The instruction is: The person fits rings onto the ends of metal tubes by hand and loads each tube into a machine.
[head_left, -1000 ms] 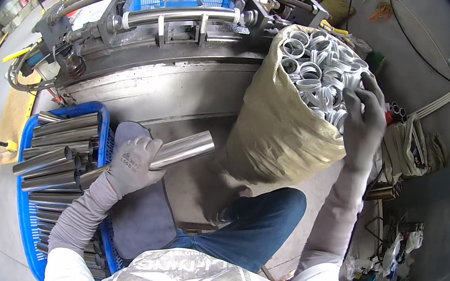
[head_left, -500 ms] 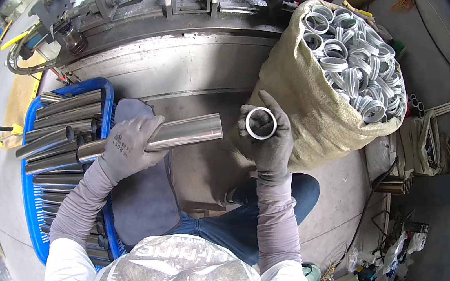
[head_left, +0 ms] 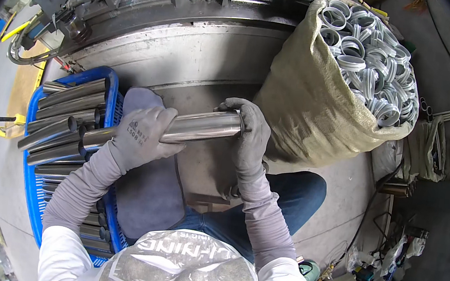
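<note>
A shiny metal tube (head_left: pixel 201 129) slants up to the right in front of my body. My gloved left hand (head_left: pixel 143 132) is wrapped round its middle, and the near left end sticks out past that hand. At the tube's right end my gloved right hand (head_left: pixel 249 135) is closed, fingers over the top and palm against the mouth. The light ring it held a moment ago is hidden in that hand, so how it sits on the tube cannot be seen. Below my left hand lies a grey padded seat-like surface (head_left: pixel 148 204).
To the left, a blue plastic basket (head_left: pixel 112 83) holds several metal tubes (head_left: pixel 74 101). A big woven sack (head_left: pixel 303 105) on the right is full of light grey rings (head_left: pixel 369 63). A machine bench (head_left: pixel 196 14) with clamps runs across the far side. Bags and scraps (head_left: pixel 385 264) lie lower right.
My right hand has moved left and slightly down, bringing the ring onto the tube's right end. The left hand shifted a little right with the tube. The machine's tube no longer shows.
</note>
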Action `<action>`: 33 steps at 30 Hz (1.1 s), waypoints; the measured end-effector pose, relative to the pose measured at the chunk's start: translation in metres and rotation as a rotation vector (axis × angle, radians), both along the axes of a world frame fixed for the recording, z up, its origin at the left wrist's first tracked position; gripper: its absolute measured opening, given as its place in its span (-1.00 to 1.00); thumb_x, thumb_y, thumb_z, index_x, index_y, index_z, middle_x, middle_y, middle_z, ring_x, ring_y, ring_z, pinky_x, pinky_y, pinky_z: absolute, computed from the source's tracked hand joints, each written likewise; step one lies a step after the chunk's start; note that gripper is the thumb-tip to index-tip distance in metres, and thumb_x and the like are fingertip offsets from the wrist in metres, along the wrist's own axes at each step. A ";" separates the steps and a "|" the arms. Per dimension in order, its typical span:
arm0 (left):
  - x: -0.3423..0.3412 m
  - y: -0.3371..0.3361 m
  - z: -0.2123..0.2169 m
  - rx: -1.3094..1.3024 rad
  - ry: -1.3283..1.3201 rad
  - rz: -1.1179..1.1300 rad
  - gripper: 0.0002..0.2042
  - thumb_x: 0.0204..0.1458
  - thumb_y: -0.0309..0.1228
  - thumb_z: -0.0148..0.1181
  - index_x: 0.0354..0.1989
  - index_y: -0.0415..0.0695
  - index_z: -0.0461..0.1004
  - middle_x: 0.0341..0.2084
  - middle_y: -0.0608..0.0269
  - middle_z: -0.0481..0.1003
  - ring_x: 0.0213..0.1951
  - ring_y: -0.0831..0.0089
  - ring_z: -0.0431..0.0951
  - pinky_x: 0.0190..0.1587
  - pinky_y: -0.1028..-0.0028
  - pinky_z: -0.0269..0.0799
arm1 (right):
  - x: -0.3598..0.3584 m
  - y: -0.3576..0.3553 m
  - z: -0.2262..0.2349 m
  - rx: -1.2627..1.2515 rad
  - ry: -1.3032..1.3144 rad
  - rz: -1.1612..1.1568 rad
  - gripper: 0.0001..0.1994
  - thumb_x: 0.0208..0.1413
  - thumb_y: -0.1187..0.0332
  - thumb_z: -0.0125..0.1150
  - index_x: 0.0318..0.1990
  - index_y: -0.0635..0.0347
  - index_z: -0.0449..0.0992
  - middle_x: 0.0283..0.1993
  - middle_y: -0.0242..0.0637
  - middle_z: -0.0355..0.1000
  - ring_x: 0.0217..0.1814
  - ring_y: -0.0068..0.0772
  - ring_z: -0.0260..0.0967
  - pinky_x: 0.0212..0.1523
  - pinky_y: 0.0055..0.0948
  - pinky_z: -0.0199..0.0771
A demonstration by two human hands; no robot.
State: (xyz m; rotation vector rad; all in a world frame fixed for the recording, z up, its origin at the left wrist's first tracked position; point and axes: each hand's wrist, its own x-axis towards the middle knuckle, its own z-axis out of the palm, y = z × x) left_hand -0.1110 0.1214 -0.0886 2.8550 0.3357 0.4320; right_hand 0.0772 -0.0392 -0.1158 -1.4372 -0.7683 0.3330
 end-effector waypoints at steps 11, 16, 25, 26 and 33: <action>0.007 -0.001 0.000 0.053 0.047 -0.031 -0.41 -0.08 -0.04 0.49 0.00 -0.20 0.48 -0.26 0.05 0.57 -0.19 0.08 0.62 -0.12 0.15 0.54 | -0.011 0.012 -0.024 -0.008 0.094 -0.156 -0.76 0.35 0.44 -0.02 -0.12 0.32 0.61 -0.15 -0.13 0.59 -0.12 -0.22 0.57 -0.01 -0.38 0.55; -0.026 -0.036 0.011 -0.108 -0.537 -0.181 -0.35 0.04 -0.08 0.47 0.18 -0.26 0.43 -0.07 0.05 0.56 -0.07 0.12 0.57 0.05 0.18 0.48 | 0.015 -0.019 0.003 -0.031 -0.235 -0.272 -0.83 0.16 0.44 0.20 -0.15 0.29 0.60 -0.18 -0.14 0.58 -0.12 -0.17 0.58 -0.06 -0.32 0.54; 0.021 -0.005 0.066 -1.383 -1.088 -0.081 -0.46 0.47 -0.12 -0.06 0.39 -0.33 0.25 0.23 -0.07 0.45 0.30 0.17 0.45 0.43 0.17 0.28 | 0.019 -0.044 0.097 0.088 -0.589 -0.263 -0.69 0.22 0.45 0.25 0.09 0.33 0.54 0.05 -0.03 0.54 0.14 -0.02 0.51 0.09 -0.21 0.55; 0.024 -0.003 0.083 -1.368 -1.196 0.012 -0.46 0.43 -0.15 0.01 0.38 -0.35 0.25 0.22 -0.07 0.45 0.26 0.13 0.48 0.41 0.15 0.34 | 0.015 -0.048 0.115 0.175 -0.373 -0.270 -0.62 0.24 0.44 0.27 0.19 0.36 0.51 0.13 0.01 0.52 0.22 -0.02 0.49 0.16 -0.22 0.53; 0.003 0.004 0.099 -0.091 -0.383 0.052 -0.47 -0.06 -0.36 0.47 0.11 -0.23 0.49 -0.14 0.04 0.55 -0.13 0.19 0.59 -0.08 0.21 0.49 | 0.151 -0.087 0.163 -0.514 -1.303 -0.591 -0.47 0.12 0.18 0.37 0.23 0.19 0.51 0.31 0.01 0.47 0.43 0.24 0.30 0.40 0.02 0.35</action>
